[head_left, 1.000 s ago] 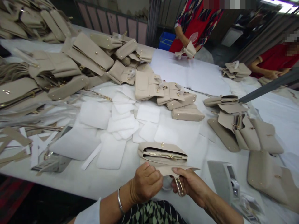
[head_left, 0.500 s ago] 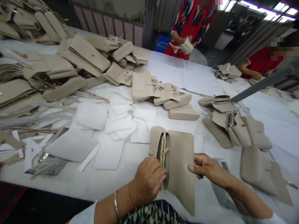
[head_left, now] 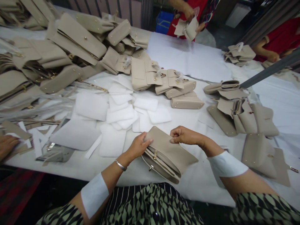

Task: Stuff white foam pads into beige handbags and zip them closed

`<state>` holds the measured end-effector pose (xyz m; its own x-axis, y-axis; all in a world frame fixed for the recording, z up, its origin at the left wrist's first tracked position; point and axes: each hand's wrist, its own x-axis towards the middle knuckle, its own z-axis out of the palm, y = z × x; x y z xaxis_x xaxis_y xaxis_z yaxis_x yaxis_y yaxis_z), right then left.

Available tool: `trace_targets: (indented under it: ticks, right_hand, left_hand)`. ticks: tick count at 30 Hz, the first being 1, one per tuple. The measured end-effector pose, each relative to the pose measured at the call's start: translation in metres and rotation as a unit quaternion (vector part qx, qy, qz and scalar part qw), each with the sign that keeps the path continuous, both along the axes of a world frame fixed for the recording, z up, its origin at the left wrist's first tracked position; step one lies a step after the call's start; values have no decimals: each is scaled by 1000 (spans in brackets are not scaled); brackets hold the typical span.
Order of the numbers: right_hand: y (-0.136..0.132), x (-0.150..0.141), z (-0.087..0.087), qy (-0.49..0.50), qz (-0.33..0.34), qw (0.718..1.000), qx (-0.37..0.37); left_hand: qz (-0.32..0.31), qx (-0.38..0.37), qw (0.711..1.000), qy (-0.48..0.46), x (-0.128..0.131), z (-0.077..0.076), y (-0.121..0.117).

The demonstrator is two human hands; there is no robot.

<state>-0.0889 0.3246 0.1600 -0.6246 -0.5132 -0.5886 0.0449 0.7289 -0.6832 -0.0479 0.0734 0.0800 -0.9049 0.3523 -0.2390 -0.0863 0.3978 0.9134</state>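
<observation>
A beige handbag (head_left: 167,150) lies tilted in front of me, its flap folded back and its mouth towards me. Inside the opening a gold zip pull and a small gold clasp show. My left hand (head_left: 138,144) grips the bag's upper left corner, thumb on top. On the far edge of the flap, my right hand (head_left: 185,136) pinches the beige material between thumb and fingers. Just beyond the bag are loose white foam sheets (head_left: 120,114) in an overlapping pile.
Beige bags (head_left: 79,37) are heaped at the left and back. More bags (head_left: 241,112) lie at the right near a grey metal bar (head_left: 269,68). Another person's hand (head_left: 8,147) rests at the left edge. Across the table a co-worker holds a pale piece (head_left: 187,28).
The bag has turned from upright to slanting, with its opening now towards me. My left hand has moved from the opening to the upper left corner; my right hand has shifted up the flap.
</observation>
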Motion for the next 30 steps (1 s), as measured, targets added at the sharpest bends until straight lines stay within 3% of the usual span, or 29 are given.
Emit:
trace_targets:
  ticks: [2, 4, 7, 10, 12, 16, 20, 24, 30]
  right_hand:
    - [-4, -3, -21, 116, -2, 989, 92]
    - [-12, 0, -38, 170, -3, 977, 129]
    - [-28, 18, -50, 312, 24, 941, 131]
    - [-41, 40, -42, 429, 113, 893, 76]
    - [-46, 50, -30, 420, 159, 892, 49]
    - [-56, 56, -12, 373, 201, 903, 73]
    - [-63, 57, -16, 348, 252, 900, 71]
    - [-62, 58, -20, 309, 251, 914, 75]
    - [-58, 47, 0, 230, 270, 932, 70]
  left_hand:
    - [17, 22, 1000, 0, 4, -7, -5]
    - [25, 25, 999, 8, 7, -11, -7]
    - [44, 21, 999, 13, 9, -14, -7]
    - [66, 20, 998, 16, 8, -17, -3]
    - [63, 32, 997, 34, 6, -18, -1]
    - [51, 38, 996, 63, 1, -22, 0]
    - [54, -11, 997, 47, 0, -25, 1]
    - [54, -37, 997, 48, 1, -25, 2]
    - [59, -43, 996, 47, -2, -24, 4]
